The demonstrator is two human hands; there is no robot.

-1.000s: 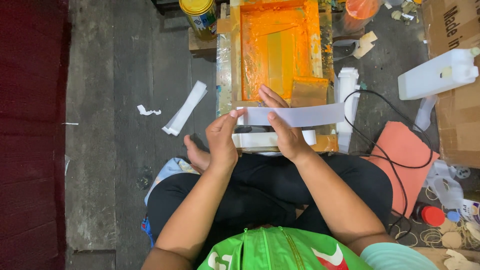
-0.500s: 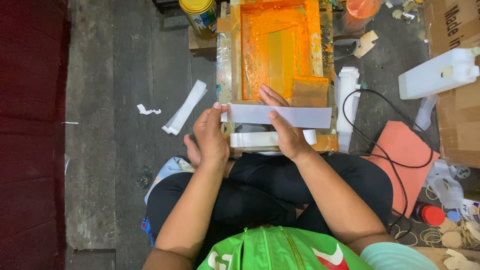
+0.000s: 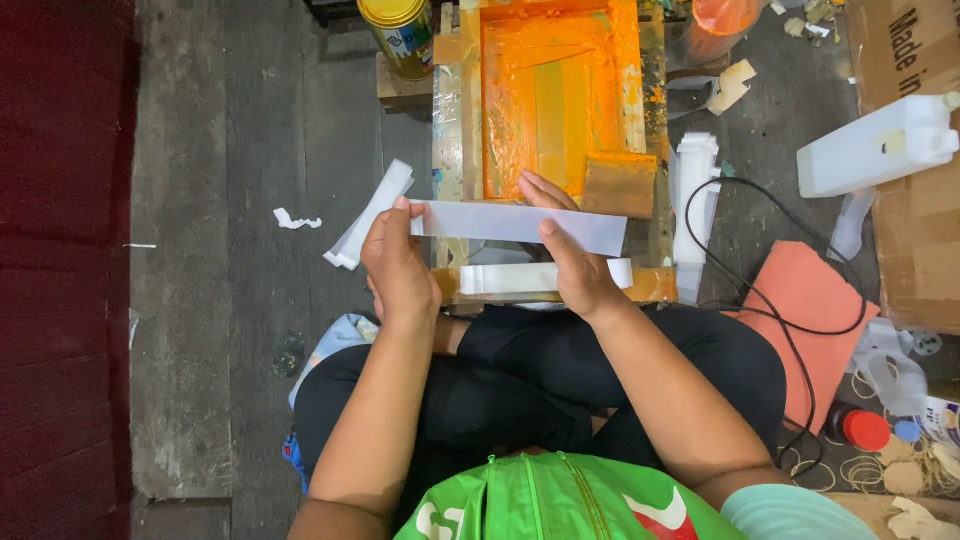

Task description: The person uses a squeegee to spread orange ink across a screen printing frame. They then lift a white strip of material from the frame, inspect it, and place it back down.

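We've got the white paper strip (image 3: 520, 225) pinched at its end by our left hand (image 3: 398, 265), right hand (image 3: 570, 255) gripping it mid-length, held just over the near edge of the orange-inked screen frame (image 3: 545, 90). Looks like it isn't laid down yet; more cut strips (image 3: 368, 215) sit just left of our fingers.

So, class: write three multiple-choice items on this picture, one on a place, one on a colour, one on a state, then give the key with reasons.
1. Where is the yellow can?
A. beside the frame's far left corner
B. on the person's lap
C. on the pink mat

2. What colour is the frame's screen?
A. blue
B. orange
C. black

3. How is the white strip held?
A. by both hands
B. by one hand
C. lying untouched

Key: 1 A, the can stands at top, left of the frame. 2 B, the screen is orange. 3 A, the left hand and right hand grip it.
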